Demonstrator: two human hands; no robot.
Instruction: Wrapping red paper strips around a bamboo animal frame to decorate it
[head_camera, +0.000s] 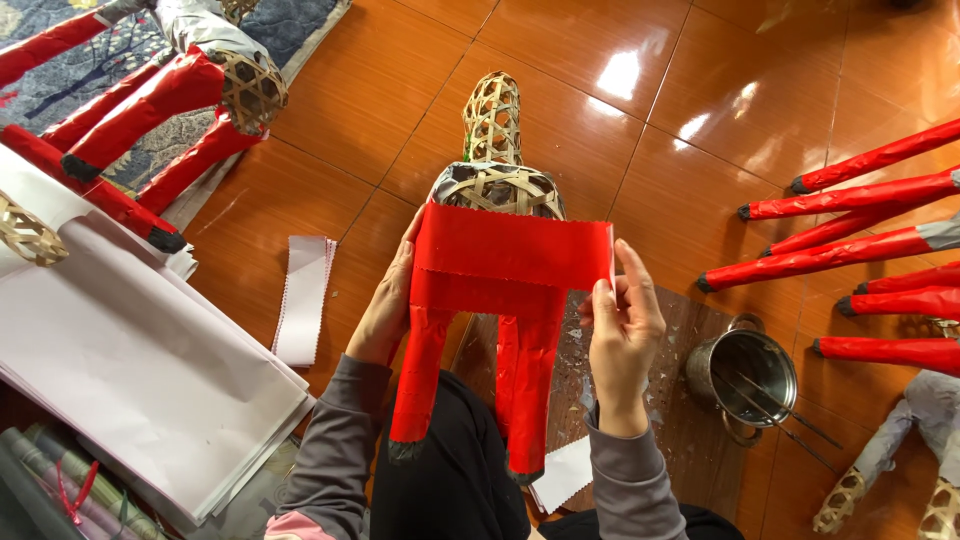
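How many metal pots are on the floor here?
1. The metal pot stands on the floor to the right of the person's right hand, with thin sticks resting in it. Others could lie outside the picture.

Woven frame centre, paper strip across it. Paper stack near left. Metal pot right. Wrapped figure far left. Paper slips left of frame.
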